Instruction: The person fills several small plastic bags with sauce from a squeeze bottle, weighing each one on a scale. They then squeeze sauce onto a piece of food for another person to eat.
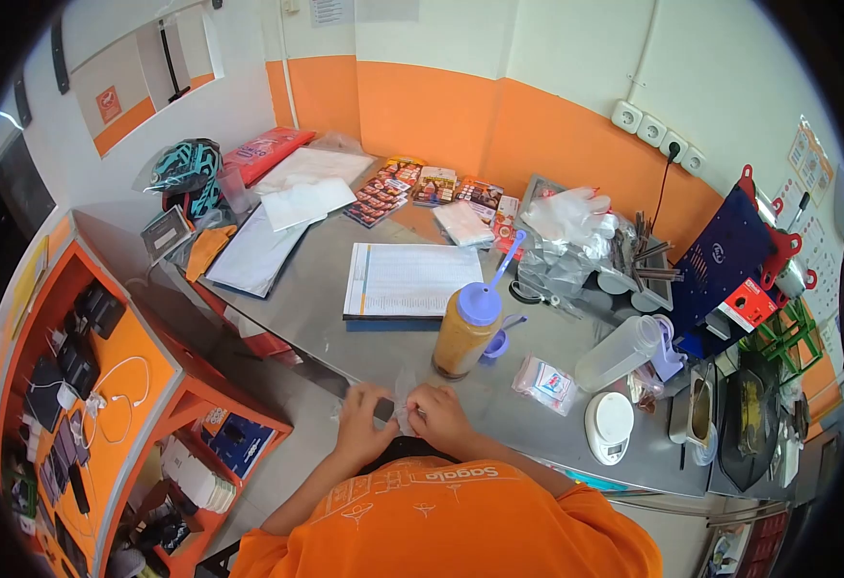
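Note:
Close to my body, at the table's near edge, my left hand (364, 422) and my right hand (437, 414) are both closed, fingertips pinched. Between them they grip a small, thin see-through plastic bag (405, 387); its lower part is hard to make out. Just beyond my right hand stands a clear jar (464, 339) of brown sauce with a purple lid and a purple handle rising from it. A small purple cup (495, 345) sits beside the jar. To the right lies a pack of small plastic bags (545, 383).
A white kitchen scale (609, 430) and a clear bottle (620, 353) lie on the steel table at right. Behind the jar is a clipboard with paper (412, 279). A grey tray (624, 289) holds utensils and plastic gloves (572, 220). An orange shelf (171, 385) stands left.

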`<state>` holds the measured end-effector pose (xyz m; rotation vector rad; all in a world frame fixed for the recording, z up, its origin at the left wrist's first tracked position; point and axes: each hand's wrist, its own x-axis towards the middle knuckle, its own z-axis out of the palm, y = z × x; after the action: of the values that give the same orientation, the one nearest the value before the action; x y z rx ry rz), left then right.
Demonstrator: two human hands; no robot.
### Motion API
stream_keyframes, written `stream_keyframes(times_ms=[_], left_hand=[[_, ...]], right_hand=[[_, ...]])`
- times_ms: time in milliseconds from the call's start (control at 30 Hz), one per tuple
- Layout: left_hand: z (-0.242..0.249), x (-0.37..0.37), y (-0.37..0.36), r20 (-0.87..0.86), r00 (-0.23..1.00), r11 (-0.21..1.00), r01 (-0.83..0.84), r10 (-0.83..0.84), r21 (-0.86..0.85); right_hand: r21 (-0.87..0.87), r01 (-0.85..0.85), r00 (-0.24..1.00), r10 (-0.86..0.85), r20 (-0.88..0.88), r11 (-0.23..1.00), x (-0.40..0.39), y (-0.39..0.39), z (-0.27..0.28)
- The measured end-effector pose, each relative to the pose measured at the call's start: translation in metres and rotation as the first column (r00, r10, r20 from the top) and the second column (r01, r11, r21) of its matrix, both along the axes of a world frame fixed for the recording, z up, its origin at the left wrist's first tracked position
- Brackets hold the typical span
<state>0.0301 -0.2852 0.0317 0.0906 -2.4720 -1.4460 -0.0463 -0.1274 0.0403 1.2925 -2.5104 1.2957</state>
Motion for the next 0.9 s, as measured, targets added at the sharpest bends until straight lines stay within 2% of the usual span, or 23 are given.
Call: stream_keyframes(times_ms=[33, 67, 100, 133, 167, 200, 233, 267, 300, 333, 467, 533, 567, 600, 633, 667, 700, 733, 767, 800, 833, 867, 900], left_hand=[[0.019, 0.004, 0.002, -0.19, 0.982, 0.938, -0.086, 0.022, -0.337], [0.03, 0.006, 0.004, -0.371, 0.929, 0.759, -0.225, -0.023, -0.611], [0.027, 0.005, 0.006, -0.372, 0.928, 0.759, -0.224, -0.025, -0.611], [0.02, 0.004, 0.008, -0.356, 0.927, 0.8, -0.12, -0.122, -0.587], [0.011, 0.003, 0.01, -0.344, 0.913, 0.828, -0.013, -0.218, -0.56], [0.002, 0.002, 0.012, -0.348, 0.911, 0.827, -0.013, -0.222, -0.562], [-0.008, -0.002, 0.013, -0.348, 0.928, 0.877, -0.052, -0.135, -0.477], [-0.017, -0.006, 0.012, -0.336, 0.94, 0.917, -0.089, -0.051, -0.389], [-0.021, -0.01, 0.011, -0.338, 0.939, 0.915, -0.08, -0.064, -0.395], [-0.025, -0.013, 0.011, -0.357, 0.933, 0.885, -0.127, -0.047, -0.449], [-0.019, -0.016, 0.008, -0.348, 0.937, 0.741, -0.218, -0.023, -0.635], [-0.015, -0.017, 0.012, -0.355, 0.933, 0.697, -0.22, -0.053, -0.683], [-0.013, -0.017, 0.015, -0.364, 0.928, 0.665, -0.226, -0.074, -0.711], [0.0, -0.013, 0.018, -0.311, 0.946, 0.726, -0.148, -0.095, -0.671], [0.012, -0.012, 0.015, -0.293, 0.95, 0.721, -0.128, -0.109, -0.681], [0.023, -0.012, 0.009, -0.225, 0.968, 0.77, -0.056, -0.115, -0.636], [0.029, -0.013, 0.001, -0.161, 0.979, 0.816, 0.007, -0.123, -0.578], [0.024, -0.014, -0.014, -0.114, 0.984, 0.865, 0.065, -0.14, -0.497], [0.021, -0.014, -0.028, -0.109, 0.984, 0.866, 0.071, -0.144, -0.495], [0.02, -0.012, -0.042, 0.053, 0.984, 0.877, 0.178, -0.173, -0.446], [0.02, -0.008, -0.054, 0.215, 0.955, 0.883, 0.276, -0.206, -0.38], [0.022, -0.003, -0.066, 0.223, 0.952, 0.881, 0.281, -0.208, -0.38], [0.03, 0.0, -0.075, 0.138, 0.99, 0.837, 0.093, -0.022, -0.539]], right_hand=[[0.021, -0.084, 0.996, 0.084, -0.037, 0.996, 0.001, 0.001, 0.004], [0.021, -0.082, 0.996, 0.083, -0.038, 0.996, 0.002, 0.002, 0.008], [-0.04, -0.132, 0.97, 0.137, 0.202, 0.99, 0.002, 0.002, 0.012], [-0.113, -0.165, 0.883, 0.197, 0.425, 0.98, 0.004, 0.002, 0.016], [-0.113, -0.164, 0.885, 0.197, 0.422, 0.98, 0.006, 0.002, 0.019], [-0.102, -0.112, 0.861, 0.148, 0.487, 0.988, 0.009, 0.004, 0.021], [-0.091, -0.058, 0.833, 0.098, 0.544, 0.994, 0.009, 0.004, 0.022], [-0.097, -0.048, 0.838, 0.093, 0.537, 0.994, 0.007, 0.004, 0.016], [-0.104, -0.075, 0.964, 0.098, 0.246, 0.992, 0.005, 0.003, 0.01], [-0.099, -0.1, 0.993, 0.094, -0.068, 0.99, 0.004, 0.003, 0.006], [-0.231, -0.113, 0.993, 0.102, -0.063, 0.966, 0.002, -0.003, 0.006], [-0.198, -0.144, 0.975, 0.173, 0.138, 0.97, -0.002, 0.001, -0.009], [-0.217, -0.132, 0.975, 0.167, 0.148, 0.967, -0.003, 0.005, -0.012], [-0.13, -0.155, 0.893, 0.195, 0.407, 0.979, -0.007, 0.01, -0.011], [-0.051, -0.203, 0.747, 0.188, 0.638, 0.978, -0.013, 0.012, -0.008], [0.091, -0.166, 0.763, 0.069, 0.643, 0.982, -0.012, 0.017, 0.03], [0.091, -0.159, 0.76, 0.063, 0.647, 0.983, -0.017, 0.021, 0.026], [0.069, -0.164, 0.91, 0.124, 0.396, 0.984, -0.023, 0.026, 0.018], [0.05, -0.177, 0.979, 0.171, 0.111, 0.983, -0.026, 0.03, 0.013], [0.05, -0.175, 0.978, 0.168, 0.12, 0.983, -0.023, 0.031, 0.016], [0.056, -0.104, 0.995, 0.103, 0.017, 0.993, -0.016, 0.031, 0.022], [0.052, -0.031, 0.995, 0.036, -0.089, 0.998, -0.012, 0.03, 0.025], [0.047, -0.028, 0.996, 0.032, -0.087, 0.998, -0.011, 0.029, 0.025]])
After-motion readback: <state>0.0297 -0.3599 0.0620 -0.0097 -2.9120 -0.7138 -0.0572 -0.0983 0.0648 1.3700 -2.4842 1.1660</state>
